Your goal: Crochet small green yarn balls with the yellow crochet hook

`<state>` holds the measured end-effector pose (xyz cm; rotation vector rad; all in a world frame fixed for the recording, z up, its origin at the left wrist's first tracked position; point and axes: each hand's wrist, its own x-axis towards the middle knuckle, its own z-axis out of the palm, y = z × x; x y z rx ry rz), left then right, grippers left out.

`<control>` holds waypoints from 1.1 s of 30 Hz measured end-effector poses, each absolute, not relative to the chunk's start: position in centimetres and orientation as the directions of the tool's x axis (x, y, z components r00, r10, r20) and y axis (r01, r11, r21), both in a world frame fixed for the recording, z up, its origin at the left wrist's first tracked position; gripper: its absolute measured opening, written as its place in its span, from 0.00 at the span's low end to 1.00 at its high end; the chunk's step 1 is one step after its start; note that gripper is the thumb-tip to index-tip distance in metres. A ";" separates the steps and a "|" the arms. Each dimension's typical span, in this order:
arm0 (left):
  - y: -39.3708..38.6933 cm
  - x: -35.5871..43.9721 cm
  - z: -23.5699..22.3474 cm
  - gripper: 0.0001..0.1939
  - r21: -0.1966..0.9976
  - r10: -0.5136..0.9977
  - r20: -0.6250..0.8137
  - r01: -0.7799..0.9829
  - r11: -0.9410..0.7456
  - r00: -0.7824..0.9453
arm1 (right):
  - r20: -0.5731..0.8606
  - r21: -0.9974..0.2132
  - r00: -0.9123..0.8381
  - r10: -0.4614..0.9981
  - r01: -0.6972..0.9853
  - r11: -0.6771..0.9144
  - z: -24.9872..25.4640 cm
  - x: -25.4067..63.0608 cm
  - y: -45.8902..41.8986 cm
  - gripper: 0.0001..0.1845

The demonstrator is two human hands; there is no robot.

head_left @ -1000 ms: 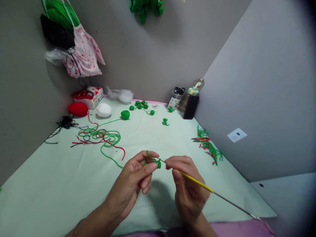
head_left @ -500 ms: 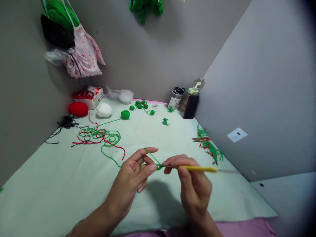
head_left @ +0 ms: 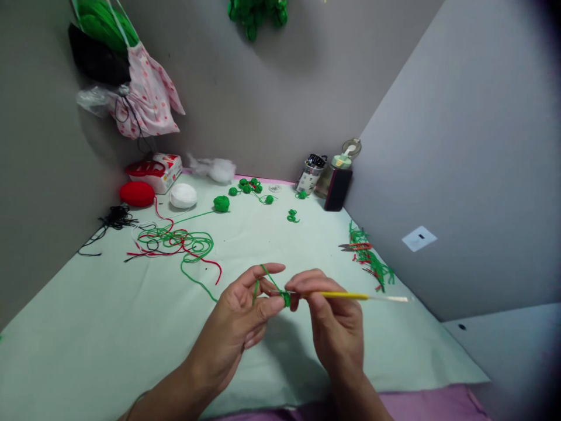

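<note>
- One pale green cloth [head_left: 131,345] spreads beneath your work, with both your hands raised above its near part.
- Up by the wall on your left hangs a pink spotted bag [head_left: 146,96].
- Beyond your left hand [head_left: 239,316], a loose tangle of strands [head_left: 179,238] lies on the cloth — green, red, white and black.
- That left hand has its thumb and fingers pinched together on a small stitched piece; green yarn [head_left: 272,279] passes over your raised index finger and down to it.
- Your right hand [head_left: 337,327] is clamped on the yellow-handled crochet hook [head_left: 342,295], held nearly level, its metal tip meeting the piece.
- At the far right a dark phone [head_left: 338,190] leans upright.
- Three yarn balls sit at the far left: red ball [head_left: 137,194], white ball [head_left: 183,196], green ball [head_left: 221,203].
- Orange-handled scissors [head_left: 362,246] lie across green scraps [head_left: 383,273] to your right.
- Smallest is the green stitched piece [head_left: 286,299] — held between your hands, clear of the cloth; whether your right fingertips touch it, you cannot tell.
</note>
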<state>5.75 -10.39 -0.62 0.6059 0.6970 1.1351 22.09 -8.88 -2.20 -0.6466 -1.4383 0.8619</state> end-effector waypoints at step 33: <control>-10.2 5.9 -1.4 0.07 0.928 0.990 -0.050 -0.360 0.096 0.135 | 0.451 -0.888 -0.050 0.891 -0.123 0.443 -2.7 21.9 -8.7 0.04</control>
